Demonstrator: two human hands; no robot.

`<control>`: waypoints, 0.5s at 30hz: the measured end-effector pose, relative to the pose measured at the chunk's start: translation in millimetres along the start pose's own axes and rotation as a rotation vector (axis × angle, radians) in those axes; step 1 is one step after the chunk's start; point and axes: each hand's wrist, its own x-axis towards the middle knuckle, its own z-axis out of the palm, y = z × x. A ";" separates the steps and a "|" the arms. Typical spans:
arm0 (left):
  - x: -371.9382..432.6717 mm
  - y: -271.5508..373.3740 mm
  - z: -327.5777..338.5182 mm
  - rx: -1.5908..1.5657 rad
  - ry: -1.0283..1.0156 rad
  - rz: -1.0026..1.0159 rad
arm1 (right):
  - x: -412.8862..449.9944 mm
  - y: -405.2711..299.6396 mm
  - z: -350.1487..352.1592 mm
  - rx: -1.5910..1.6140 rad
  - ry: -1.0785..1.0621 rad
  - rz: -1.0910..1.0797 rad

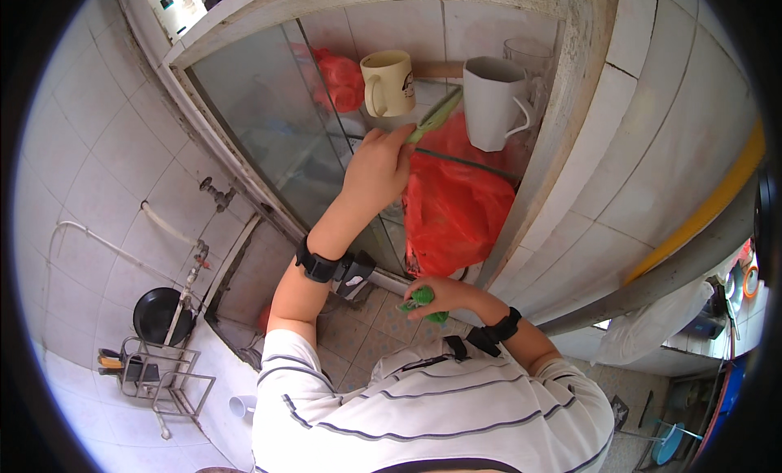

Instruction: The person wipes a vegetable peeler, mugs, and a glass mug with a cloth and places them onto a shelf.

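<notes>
My left hand (380, 166) is closed around the handle of a green brush (437, 116), which reaches over the glass shelf (470, 160) of a wall cabinet. On that shelf, a cream mug (388, 85) stands left of the brush, and a white faceted mug (493, 100) stands right of it. Behind the white mug is a clear glass mug (530, 52). My right hand (445, 295), lower down in front of the cabinet, holds a crumpled green cloth or scrubber (421, 297); its exact kind cannot be told. A red plastic bag (455, 216) fills the space under the shelf.
Sliding glass (263, 106) covers the cabinet's left side, with another red bag (339, 79) behind it. A worn frame (565, 106) edges the opening. At left are a water tap (198, 256), a black pan (160, 317) and a metal rack (162, 375); at right, a grey pipe (641, 290).
</notes>
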 end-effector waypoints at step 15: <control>51.4 -29.2 49.1 0.276 -0.175 0.217 | 5.6 1.5 -2.7 0.019 0.004 -0.121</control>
